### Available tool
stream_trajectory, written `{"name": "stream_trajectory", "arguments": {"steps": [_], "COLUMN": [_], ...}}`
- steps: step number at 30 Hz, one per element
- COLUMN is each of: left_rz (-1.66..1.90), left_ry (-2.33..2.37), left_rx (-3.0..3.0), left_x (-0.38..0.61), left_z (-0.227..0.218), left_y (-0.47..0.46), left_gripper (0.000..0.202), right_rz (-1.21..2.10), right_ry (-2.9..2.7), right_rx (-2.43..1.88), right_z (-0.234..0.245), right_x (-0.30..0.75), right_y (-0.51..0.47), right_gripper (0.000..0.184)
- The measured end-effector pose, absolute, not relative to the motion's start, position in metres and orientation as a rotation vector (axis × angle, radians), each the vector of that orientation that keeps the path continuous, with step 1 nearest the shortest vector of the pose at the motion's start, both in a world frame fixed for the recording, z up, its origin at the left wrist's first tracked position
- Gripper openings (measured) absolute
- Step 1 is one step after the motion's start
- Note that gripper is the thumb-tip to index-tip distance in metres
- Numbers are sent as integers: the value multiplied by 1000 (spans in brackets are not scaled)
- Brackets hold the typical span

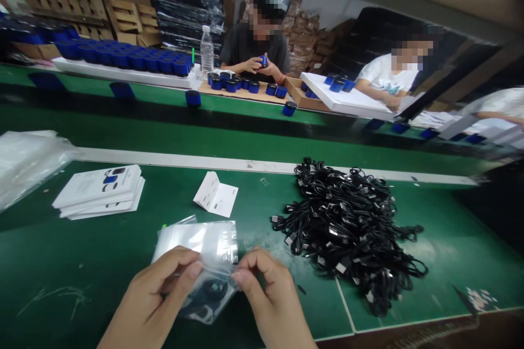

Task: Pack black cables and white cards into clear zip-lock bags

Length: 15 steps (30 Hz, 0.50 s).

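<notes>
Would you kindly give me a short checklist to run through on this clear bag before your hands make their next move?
1. Grip: ok. The left hand and right hand both pinch the clear plastic bag.
2. Contents: ok. A dark coiled item shows inside the bag.
3. Bag seal: cannot tell. Fingers cover much of the top edge.
4. Clearance: ok. The pile of black cables lies apart from the bag.
5. Cards: ok. A stack of white cards and a folded white card lie on the green workbench.

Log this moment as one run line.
left hand: pinching clear plastic bag | right hand: pinching same bag | in bag: dark coil | beside: black cable pile, white cards
</notes>
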<state>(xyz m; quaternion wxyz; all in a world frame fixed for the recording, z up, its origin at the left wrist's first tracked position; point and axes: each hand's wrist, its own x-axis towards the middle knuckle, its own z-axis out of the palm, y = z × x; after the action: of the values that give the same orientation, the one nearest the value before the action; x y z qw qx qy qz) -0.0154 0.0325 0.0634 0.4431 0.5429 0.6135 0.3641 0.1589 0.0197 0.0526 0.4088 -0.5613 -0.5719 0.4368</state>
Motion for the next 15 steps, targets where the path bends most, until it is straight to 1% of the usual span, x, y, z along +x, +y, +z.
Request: {"name": "stream_trajectory", "arguments": {"steps": [4,6,7,10,11,13,15], "left_rz": [975,1014,1034,1064,1063,1050,1010], "left_ry": [1464,1450,1448,1452,1454,1445,1409], "left_rx": [1390,1393,1393,1396,1385,1301,1204], "left_x": [-15,-15,-15,-16,-16,-14,-8], "left_z": [60,59,59,58,57,56,53], "left_y": [32,32,32,31,31,30,28], "left_gripper": [26,25,25,30,31,32,33], "right_rz": [940,925,949,1120,1172,1252,1292], "right_ry": [-1564,-1550,-1515,-1378,-1337,-1247,-1123], "right_rx": [-1389,-1381,-1373,-1277,-1236,-1169,-1143], "right_z": [53,54,54,54,53,51,47], "right_x": [158,158,158,157,156,154,150], "right_y": [18,17,17,18,19,21,22], "right_gripper": [16,17,17,6,6,11,22]}}
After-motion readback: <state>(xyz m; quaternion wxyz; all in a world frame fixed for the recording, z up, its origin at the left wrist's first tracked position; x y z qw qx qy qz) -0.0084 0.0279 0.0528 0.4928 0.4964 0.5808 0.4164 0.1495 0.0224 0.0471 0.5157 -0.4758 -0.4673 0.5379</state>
